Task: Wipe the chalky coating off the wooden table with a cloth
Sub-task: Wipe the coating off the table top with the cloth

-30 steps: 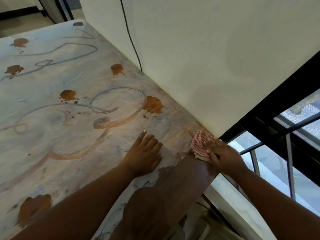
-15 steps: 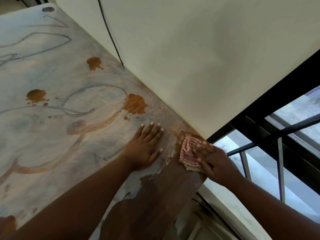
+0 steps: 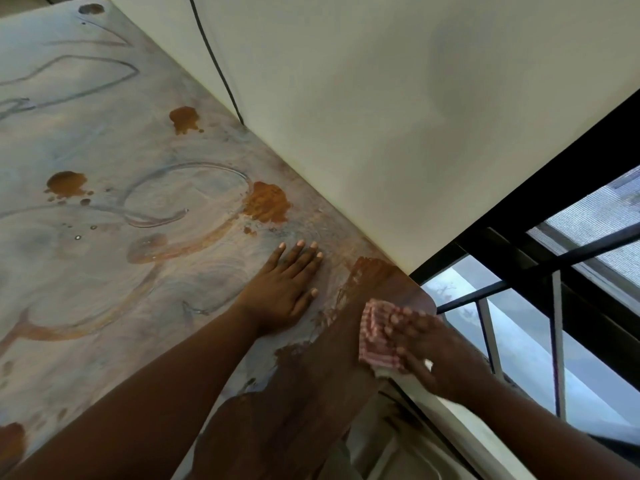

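Note:
A wooden table [image 3: 104,265] fills the left of the view, coated in pale chalky film with swirled lines and orange-brown blotches. A dark, wiped strip [image 3: 311,382] runs along its near right edge up to the corner by the wall. My right hand [image 3: 433,348] presses a red-and-white striped cloth [image 3: 375,336] flat on that strip at the table's right edge; the hand is motion-blurred. My left hand [image 3: 282,292] lies flat on the coated surface, fingers spread, just left of the wiped strip, holding nothing.
A cream wall [image 3: 381,116] borders the table's far right side, with a black cable [image 3: 214,60] running down it. Right of the table corner stands a black-framed window with metal bars [image 3: 554,306] and a white sill [image 3: 460,427].
My right hand has dragged the cloth back from the corner by the wall toward me along the right edge, leaving dark clean wood at the corner. The left hand stays planted.

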The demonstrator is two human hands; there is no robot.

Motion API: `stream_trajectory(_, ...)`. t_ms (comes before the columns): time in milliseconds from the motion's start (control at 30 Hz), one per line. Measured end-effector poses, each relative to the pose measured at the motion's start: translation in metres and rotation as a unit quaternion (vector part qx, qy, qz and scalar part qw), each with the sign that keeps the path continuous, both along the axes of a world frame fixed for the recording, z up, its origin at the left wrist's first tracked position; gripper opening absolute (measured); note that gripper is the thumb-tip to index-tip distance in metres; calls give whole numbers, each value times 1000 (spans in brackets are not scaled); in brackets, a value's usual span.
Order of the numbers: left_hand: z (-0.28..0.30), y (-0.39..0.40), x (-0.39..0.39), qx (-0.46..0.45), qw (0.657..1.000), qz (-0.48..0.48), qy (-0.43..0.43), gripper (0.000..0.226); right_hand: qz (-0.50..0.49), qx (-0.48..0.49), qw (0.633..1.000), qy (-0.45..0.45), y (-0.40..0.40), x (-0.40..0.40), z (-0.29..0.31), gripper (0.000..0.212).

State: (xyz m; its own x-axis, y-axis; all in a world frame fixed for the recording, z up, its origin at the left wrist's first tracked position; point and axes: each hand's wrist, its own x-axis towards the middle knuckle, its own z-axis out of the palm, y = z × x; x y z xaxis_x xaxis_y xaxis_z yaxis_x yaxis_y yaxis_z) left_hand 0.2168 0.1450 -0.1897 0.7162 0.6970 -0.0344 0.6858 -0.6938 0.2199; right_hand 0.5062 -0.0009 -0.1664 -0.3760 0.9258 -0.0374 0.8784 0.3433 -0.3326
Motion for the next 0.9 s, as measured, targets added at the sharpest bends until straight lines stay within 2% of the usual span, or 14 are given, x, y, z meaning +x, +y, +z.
stream_trajectory(133,1,-1,0,-3,1000,-3,-3,66,-142,-15,989,36,40,-29,-7,36)
stream_trajectory(200,1,-1,0,-3,1000,-2,2,64,-162,-29,984,72,41,-64,-10,30)
stream_trajectory(300,2,-1,-1,-14,1000,-6,1,66,-62,-54,994,69,5,-101,-9,32)
stream_trajectory(367,2,-2,-2,-19,1000,-18,5,68,40,-28,999,19,-20,-95,-4,37)
stream_trajectory(433,1,-1,-3,-15,999,-24,16,68,84,-39,996,-1,-21,-70,3,39)
stream_trajectory(500,0,-2,-3,-6,999,-23,26,68,41,-70,997,3,-3,-45,10,38)
stream_trajectory(567,-1,-4,-2,1,999,-21,28,68,-49,-60,997,8,30,-32,14,38)
stream_trajectory(667,0,-5,-2,3,1000,-14,22,69,-127,-66,989,-48,82,-42,8,47)
stream_trajectory(733,1,-6,-1,1,1000,-15,18,70,-161,-75,983,-47,95,-61,3,48)
stream_trajectory(800,2,-7,0,-1,1000,-10,13,71,-140,-70,986,-50,84,-76,0,48)
stream_trajectory(900,2,-7,-1,-4,1000,-6,10,69,-34,-68,991,-106,59,-72,2,55)
